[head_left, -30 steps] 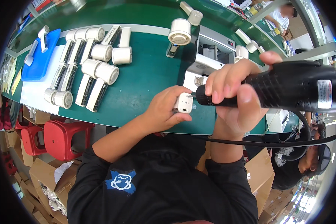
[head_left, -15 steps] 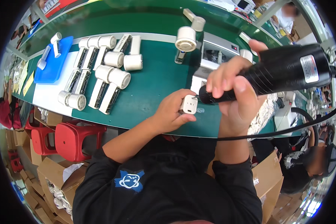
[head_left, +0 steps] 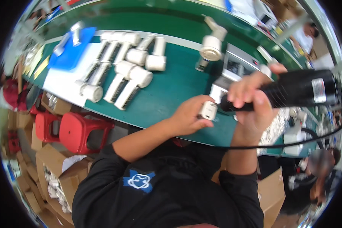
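At my far left, a blue tray [head_left: 70, 57] with two off-white pieces lies over a white sheet [head_left: 60, 85] on the green tabletop [head_left: 171, 81]. Next come rows of off-white handheld fans [head_left: 144, 78], round heads on straight handles, several showing a dark strip along the side. Near the middle, my left hand [head_left: 190, 116] is clamped on an off-white fan handle [head_left: 208, 111], thumb on the near side and fingers on the far side, holding it above the table's near edge. Its end face turns up toward me: a pale, smooth, rounded rectangle with small faint marks and a dark opening low on it; blur softens the details, and my hand covers part of its side. Just right of it, my right hand [head_left: 252, 95] grips a black electric screwdriver [head_left: 296, 91], its nose beside the handle's upper right corner; I cannot tell whether the bit touches.
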Available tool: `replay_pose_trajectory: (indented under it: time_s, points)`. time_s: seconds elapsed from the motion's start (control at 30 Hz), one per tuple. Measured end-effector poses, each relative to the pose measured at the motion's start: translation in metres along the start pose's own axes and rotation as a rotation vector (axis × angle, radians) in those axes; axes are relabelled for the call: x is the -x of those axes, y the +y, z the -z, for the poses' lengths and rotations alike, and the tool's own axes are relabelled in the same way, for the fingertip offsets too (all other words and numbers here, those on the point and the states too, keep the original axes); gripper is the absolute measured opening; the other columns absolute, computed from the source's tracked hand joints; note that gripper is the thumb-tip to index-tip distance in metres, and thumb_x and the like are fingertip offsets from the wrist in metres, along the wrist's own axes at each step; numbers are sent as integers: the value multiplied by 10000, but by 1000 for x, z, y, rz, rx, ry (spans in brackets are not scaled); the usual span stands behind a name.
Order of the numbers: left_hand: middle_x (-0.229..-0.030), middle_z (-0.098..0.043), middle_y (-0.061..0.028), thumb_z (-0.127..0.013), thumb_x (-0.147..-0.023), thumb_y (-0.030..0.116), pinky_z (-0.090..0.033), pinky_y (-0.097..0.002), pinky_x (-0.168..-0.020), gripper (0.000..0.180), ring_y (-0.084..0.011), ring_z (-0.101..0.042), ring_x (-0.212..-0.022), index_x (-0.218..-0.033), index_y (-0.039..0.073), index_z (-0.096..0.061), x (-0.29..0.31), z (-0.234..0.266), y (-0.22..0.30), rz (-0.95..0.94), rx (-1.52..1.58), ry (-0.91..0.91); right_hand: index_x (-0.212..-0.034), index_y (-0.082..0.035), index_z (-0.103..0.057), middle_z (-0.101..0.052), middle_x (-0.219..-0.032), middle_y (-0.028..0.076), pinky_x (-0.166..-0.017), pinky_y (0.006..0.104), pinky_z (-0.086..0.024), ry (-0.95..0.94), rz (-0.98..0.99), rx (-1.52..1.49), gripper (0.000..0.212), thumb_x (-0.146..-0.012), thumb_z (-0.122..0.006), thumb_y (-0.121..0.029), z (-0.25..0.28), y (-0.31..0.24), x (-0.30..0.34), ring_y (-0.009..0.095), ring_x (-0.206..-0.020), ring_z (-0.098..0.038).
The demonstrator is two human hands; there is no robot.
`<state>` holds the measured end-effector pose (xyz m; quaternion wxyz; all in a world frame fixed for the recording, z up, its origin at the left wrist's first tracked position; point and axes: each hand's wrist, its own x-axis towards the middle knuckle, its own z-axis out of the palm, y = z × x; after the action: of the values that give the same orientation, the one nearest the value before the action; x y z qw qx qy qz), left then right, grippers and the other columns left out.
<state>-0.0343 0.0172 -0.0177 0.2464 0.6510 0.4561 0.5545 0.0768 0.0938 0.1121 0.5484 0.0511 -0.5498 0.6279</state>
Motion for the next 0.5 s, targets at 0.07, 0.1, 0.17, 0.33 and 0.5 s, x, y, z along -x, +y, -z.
replay_pose_trajectory:
  time_s: [0.07,0.1,0.17,0.33,0.5]
  points:
    - [-1025,-533,-167,-677,-735,364,-438,-380,-789,567,-351,-535,-917,-1142,42,-446,-3,1,2,-8,16,-31,-1268,-18,-267,-501,-654,81,-541,315,-463,66,-28,61,637,-773,-652,-131,-3,-5,3,175,-529,-514]
    - [-1028,-533,-170,-682,-733,335,-439,-381,-794,558,-351,-535,-923,-1146,43,-446,-4,1,6,-43,-42,-29,-1280,-17,-260,-492,-645,76,-545,321,-466,61,-39,79,650,-777,-648,-149,-3,-10,2,172,-527,-511]
    - [-1037,-533,-176,-687,-732,279,-440,-381,-799,537,-344,-535,-942,-1145,36,-447,-7,7,14,39,-94,-140,-1303,-13,-231,-488,-642,69,-541,321,-467,47,-46,59,698,-777,-659,-178,-4,-12,3,173,-518,-508]
    - [-1015,-530,-168,-679,-746,240,-438,-364,-781,495,-336,-531,-925,-1122,23,-443,3,12,18,80,-51,-161,-1306,-35,-235,-534,-662,84,-518,322,-462,-191,11,-87,722,-769,-690,-199,7,-18,2,190,-518,-528]
    - [-1011,-521,-146,-725,-723,227,-461,-332,-780,583,-259,-547,-925,-1167,27,-404,7,43,36,221,-38,-57,-1328,-67,-230,-522,-647,44,-471,288,-476,-220,264,-112,698,-790,-657,-187,12,-48,-13,158,-489,-526]
